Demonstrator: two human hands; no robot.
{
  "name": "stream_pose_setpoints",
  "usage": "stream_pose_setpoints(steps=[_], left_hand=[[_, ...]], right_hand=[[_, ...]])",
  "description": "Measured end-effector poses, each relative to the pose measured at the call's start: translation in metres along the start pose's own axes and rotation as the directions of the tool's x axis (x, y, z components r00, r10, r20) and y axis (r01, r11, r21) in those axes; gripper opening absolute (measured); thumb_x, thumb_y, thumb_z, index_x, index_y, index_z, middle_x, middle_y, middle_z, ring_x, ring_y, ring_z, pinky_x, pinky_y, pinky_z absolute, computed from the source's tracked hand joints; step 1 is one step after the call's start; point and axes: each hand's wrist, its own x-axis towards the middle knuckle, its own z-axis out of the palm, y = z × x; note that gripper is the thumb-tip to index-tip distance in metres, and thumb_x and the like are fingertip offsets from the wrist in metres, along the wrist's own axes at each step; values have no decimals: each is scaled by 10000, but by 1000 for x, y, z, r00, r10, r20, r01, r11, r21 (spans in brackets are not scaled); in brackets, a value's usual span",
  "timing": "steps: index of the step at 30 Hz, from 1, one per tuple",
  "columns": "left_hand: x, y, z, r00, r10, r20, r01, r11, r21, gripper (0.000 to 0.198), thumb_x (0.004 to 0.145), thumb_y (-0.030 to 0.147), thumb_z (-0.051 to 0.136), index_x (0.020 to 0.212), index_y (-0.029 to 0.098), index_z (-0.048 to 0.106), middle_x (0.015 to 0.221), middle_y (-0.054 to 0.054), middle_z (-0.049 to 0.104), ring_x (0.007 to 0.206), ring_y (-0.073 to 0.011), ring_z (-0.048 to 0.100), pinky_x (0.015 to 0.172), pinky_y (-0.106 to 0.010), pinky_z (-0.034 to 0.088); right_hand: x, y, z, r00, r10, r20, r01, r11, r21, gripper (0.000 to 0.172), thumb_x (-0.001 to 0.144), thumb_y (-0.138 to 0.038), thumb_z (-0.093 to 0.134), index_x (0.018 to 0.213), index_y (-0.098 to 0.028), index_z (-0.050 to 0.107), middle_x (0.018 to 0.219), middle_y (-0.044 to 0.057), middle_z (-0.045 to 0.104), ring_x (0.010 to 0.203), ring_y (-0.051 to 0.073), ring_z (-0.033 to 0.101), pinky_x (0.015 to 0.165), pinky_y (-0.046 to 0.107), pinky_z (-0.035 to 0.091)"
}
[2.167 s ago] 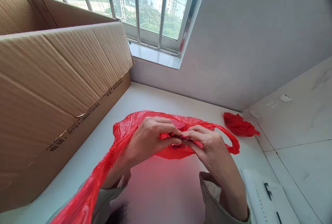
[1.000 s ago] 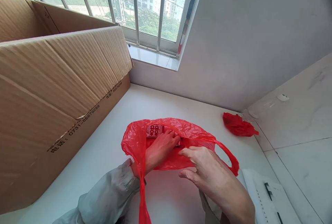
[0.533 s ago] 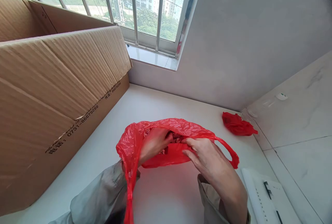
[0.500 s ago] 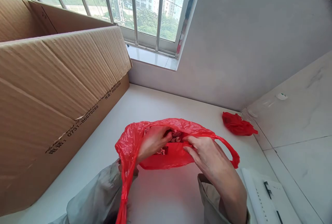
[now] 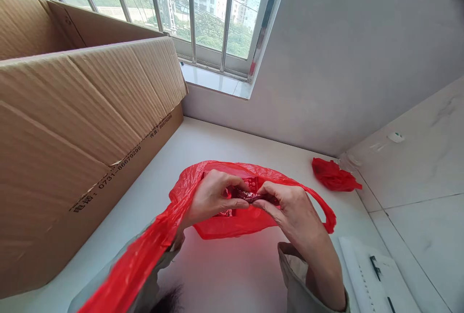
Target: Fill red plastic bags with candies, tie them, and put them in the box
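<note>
A thin red plastic bag point(image 5: 232, 223) lies open on the white counter point(image 5: 203, 148) in front of me, one handle looped round my left forearm and the other curving out to the right. My left hand point(image 5: 208, 197) and my right hand point(image 5: 286, 204) meet over the bag's mouth, fingers pinched together. Between the fingertips they hold a small dark red packet with white print point(image 5: 250, 194). More red printed packets show inside the bag behind it.
A large open cardboard box point(image 5: 79, 119) fills the left side of the counter. A crumpled red bag point(image 5: 333, 175) lies at the back right by the marble wall. A white paper pad with a pen point(image 5: 377, 274) sits at the right front. A barred window is behind.
My left hand was inside the bag a second ago. Now it is out at the mouth, and both hands pinch one small packet. The left handle has slid along my forearm.
</note>
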Motion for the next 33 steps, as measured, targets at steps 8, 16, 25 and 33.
stream_pose_setpoints(steps=[8, 16, 25, 33], left_hand=[[4, -6, -4, 999, -32, -22, 27, 984, -178, 164, 786, 316, 701, 788, 167, 768, 711, -19, 734, 654, -150, 648, 571, -202, 457], [3, -7, -5, 996, 12, 85, 3, 985, -172, 236, 788, 339, 710, 930, 152, 730, 779, -25, 725, 681, -154, 660, 586, -202, 485], [8, -4, 4, 998, 39, -53, -47, 988, -147, 178, 786, 332, 687, 825, 161, 717, 701, -1, 707, 634, -141, 640, 567, -203, 469], [6, -6, 5, 995, -5, -98, -2, 997, -76, 82, 776, 255, 677, 774, 185, 718, 731, 17, 725, 697, -153, 670, 631, -215, 497]], right_hand=[[1, -3, 1, 1000, -18, -9, 19, 984, 178, 163, 850, -254, 582, 724, -225, 681, 638, -23, 664, 592, 130, 574, 546, 230, 395], [-2, -10, -5, 994, 110, -14, -104, 970, 218, 160, 804, -186, 616, 651, -230, 629, 583, -65, 603, 533, 107, 507, 518, 224, 368], [4, -1, 0, 999, -22, -48, 30, 984, 177, 118, 853, -182, 607, 771, -228, 678, 734, -50, 676, 670, 113, 583, 636, 238, 406], [5, -1, 0, 999, -24, -35, 31, 978, 206, 77, 841, -195, 632, 864, -244, 687, 822, -42, 709, 755, 136, 636, 675, 244, 443]])
